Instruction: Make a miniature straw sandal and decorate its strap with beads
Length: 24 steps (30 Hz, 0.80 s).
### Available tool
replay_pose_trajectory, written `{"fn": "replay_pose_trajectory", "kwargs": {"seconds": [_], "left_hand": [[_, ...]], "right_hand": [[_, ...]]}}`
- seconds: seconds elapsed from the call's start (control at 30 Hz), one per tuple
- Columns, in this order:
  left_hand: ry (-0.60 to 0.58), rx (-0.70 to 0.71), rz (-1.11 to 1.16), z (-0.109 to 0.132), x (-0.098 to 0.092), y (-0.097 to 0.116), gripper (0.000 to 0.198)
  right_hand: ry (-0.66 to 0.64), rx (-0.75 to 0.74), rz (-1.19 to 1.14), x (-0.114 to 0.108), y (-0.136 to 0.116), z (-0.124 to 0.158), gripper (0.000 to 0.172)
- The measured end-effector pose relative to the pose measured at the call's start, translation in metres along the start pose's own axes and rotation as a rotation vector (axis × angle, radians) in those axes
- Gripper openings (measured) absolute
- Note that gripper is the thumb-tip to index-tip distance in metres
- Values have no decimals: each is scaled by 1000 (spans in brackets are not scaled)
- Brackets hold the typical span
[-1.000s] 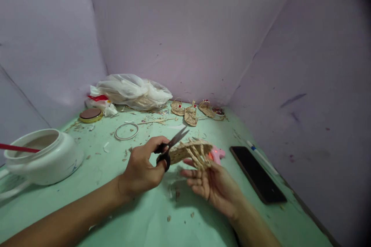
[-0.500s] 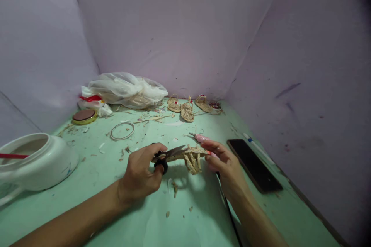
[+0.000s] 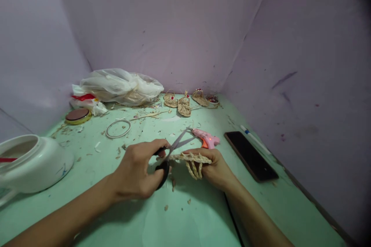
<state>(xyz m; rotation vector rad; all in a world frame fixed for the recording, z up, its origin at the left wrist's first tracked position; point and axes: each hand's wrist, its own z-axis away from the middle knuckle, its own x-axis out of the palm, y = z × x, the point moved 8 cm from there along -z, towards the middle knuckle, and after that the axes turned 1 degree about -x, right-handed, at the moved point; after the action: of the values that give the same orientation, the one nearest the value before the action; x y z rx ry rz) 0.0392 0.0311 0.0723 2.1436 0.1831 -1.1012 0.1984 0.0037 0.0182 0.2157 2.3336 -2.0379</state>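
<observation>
Straw weave (image 3: pixel 197 158) sits pinched in the right hand (image 3: pixel 214 166), above the green table (image 3: pixel 162 225); black-handled scissors (image 3: pixel 171 149) gape, gripped by the left hand (image 3: pixel 142 170). Looks like trimming; the next snip would call for careful aim.

Black-handled scissors (image 3: pixel 171 150) are gaping in my left hand (image 3: pixel 139 170); a braided straw piece (image 3: pixel 197 158) is extending from my right hand (image 3: pixel 216 169), loops hanging.

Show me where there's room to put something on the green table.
Nearest the camera, between the left forearm and black cord, it's mostly bare. Another bare patch lies between the right forearm and phone. The back is crowded: plastic bag, woven pieces, straw scraps.
</observation>
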Motion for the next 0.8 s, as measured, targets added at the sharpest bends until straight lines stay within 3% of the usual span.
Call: {"fn": "replay_pose_trajectory", "kwargs": {"seconds": [0.1,0.23,0.33,0.47,0.57,0.63,0.7,0.8], "left_hand": [[-113,-58,-148,-5,-14,2,23],[-438,-112,-220,0,-9,10,20],[-508,-160,-200,5,-5,16,21],[-455,-247,-266,6,1,11,22],[-409,-265,-157,8,14,6,25],[-310,-331,64,6,21,-2,27],[-130,-485,387,5,25,-19,27],[112,-698,797,5,32,-44,41]], "right_hand": [[48,-54,1,-5,1,-2,29],[160,-204,18,-15,-2,-2,31],[223,-304,67,-21,-4,0,33],[320,-514,312,-26,-19,8,39],[399,-671,575,-21,-31,20,46],[438,-705,679,-16,-33,25,51],[443,-714,745,-9,-33,28,57],[357,-742,793,7,-33,30,67]]}}
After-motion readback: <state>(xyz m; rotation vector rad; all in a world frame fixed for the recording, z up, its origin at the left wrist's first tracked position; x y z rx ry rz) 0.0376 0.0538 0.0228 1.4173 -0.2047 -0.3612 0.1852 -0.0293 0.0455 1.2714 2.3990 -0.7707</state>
